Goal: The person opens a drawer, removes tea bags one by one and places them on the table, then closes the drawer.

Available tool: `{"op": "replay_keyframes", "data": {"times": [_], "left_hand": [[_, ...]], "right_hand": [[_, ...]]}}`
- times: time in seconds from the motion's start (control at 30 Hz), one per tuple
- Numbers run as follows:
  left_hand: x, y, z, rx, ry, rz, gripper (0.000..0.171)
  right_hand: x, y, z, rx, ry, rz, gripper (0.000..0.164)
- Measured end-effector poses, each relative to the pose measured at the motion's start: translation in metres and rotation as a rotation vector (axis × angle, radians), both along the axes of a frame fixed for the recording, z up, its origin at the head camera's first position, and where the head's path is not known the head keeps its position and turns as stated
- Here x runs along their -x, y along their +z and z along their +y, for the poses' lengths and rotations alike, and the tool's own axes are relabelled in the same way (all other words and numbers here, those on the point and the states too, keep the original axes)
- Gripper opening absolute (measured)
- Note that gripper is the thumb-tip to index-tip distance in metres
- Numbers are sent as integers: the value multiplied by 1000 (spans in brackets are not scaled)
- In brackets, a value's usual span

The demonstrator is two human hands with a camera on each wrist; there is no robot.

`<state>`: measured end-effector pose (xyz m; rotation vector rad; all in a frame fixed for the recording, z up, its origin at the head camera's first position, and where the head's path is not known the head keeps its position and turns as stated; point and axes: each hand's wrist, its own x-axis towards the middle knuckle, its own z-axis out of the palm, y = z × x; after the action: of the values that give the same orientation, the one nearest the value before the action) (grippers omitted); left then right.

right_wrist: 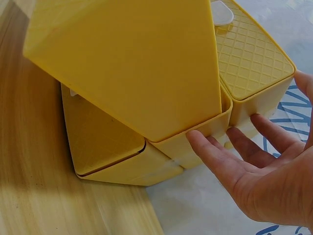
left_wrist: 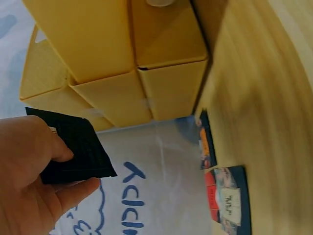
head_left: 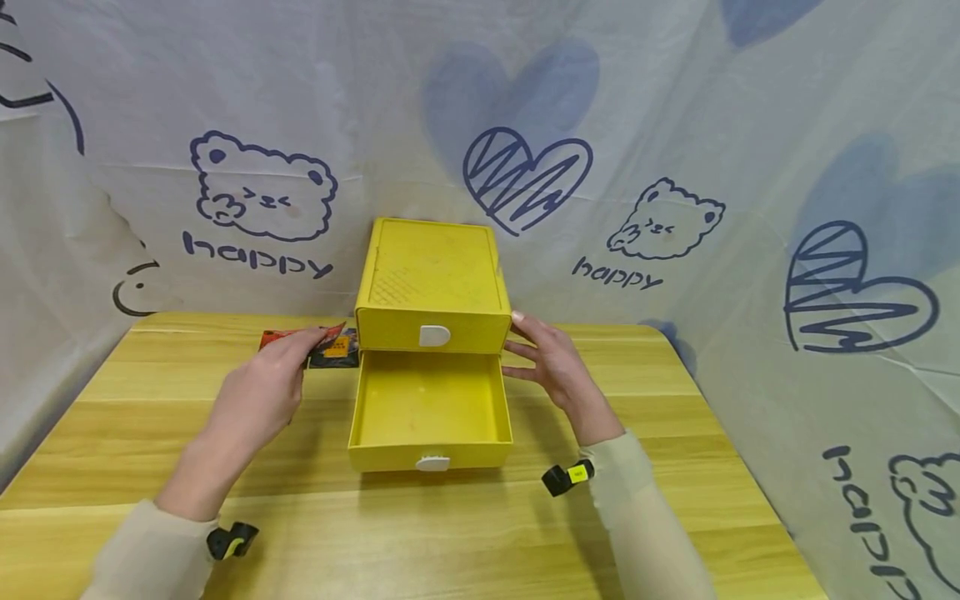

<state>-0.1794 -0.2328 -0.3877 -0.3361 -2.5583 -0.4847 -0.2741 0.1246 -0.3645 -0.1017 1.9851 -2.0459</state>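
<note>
A yellow drawer cabinet (head_left: 431, 267) stands on the table, its middle drawer (head_left: 427, 408) pulled out and showing a bare floor. The top drawer and the bottom drawer (right_wrist: 110, 134) are closed. My left hand (head_left: 262, 383) pinches a small flat black packet (left_wrist: 80, 144) between thumb and fingers, left of the cabinet and above the table. My right hand (head_left: 551, 367) rests its spread, fairly straight fingertips against the cabinet's right side. Under the left hand, a packet with an orange label (left_wrist: 204, 142) and a red-and-blue packet (left_wrist: 229, 200) lie on the table.
The wooden table (head_left: 622, 517) extends around the cabinet. Behind it hangs a pale cloth (head_left: 390, 100) printed with bears and hearts, with more cloth at both sides. White handles (head_left: 433, 336) mark the drawer fronts. The open drawer juts toward me between both arms.
</note>
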Motion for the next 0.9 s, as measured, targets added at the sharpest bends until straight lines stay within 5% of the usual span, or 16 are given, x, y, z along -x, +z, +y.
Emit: {"op": "replay_keyframes", "data": {"times": [0.17,0.37,0.9], "left_hand": [[5,-10,-3,38,-15,-158,53],[10,-21,-3,115,-29,-249,53],[21,-50,-2,280,-38,-254,54]], "right_hand": [[0,-1,0,5,4,-1,67],[1,-1,1,6,5,0,69],[1,-2,1,10,8,-1,66]]}}
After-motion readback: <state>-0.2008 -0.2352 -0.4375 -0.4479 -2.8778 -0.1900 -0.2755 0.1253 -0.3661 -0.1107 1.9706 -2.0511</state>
